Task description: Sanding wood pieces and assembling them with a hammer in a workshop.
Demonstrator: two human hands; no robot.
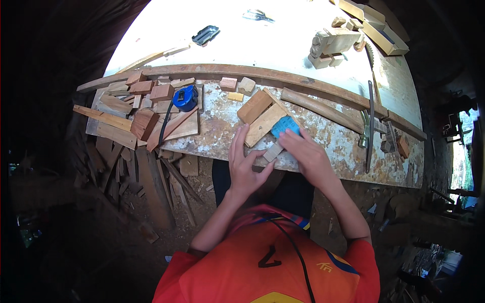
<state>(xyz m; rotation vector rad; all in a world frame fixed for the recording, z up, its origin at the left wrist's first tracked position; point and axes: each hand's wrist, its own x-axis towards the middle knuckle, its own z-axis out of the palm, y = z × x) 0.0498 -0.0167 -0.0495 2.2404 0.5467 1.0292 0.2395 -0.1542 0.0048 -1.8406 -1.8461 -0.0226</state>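
Note:
A sheet of blue sandpaper [285, 125] lies against a light wooden board [266, 124], under the fingertips of my right hand [309, 155]. Between my two hands is a small pale wooden block [273, 151]. The thumb and a finger of my left hand [244, 170] close on the block's near end, while its other fingers reach up beside the board's left corner. A reddish-brown wood piece [254, 106] sits against the board's far side, with a thin strip along their right edge. My right palm and fingers hide part of the sandpaper.
A blue tape measure [185, 98] rests among wood offcuts [145, 124] at left. A long wooden bar [242, 73] crosses the worn bench [217, 134]. A hammer [323, 109] and a dark curved metal bar [370, 131] lie right. Beyond stands a wooden block assembly [333, 43].

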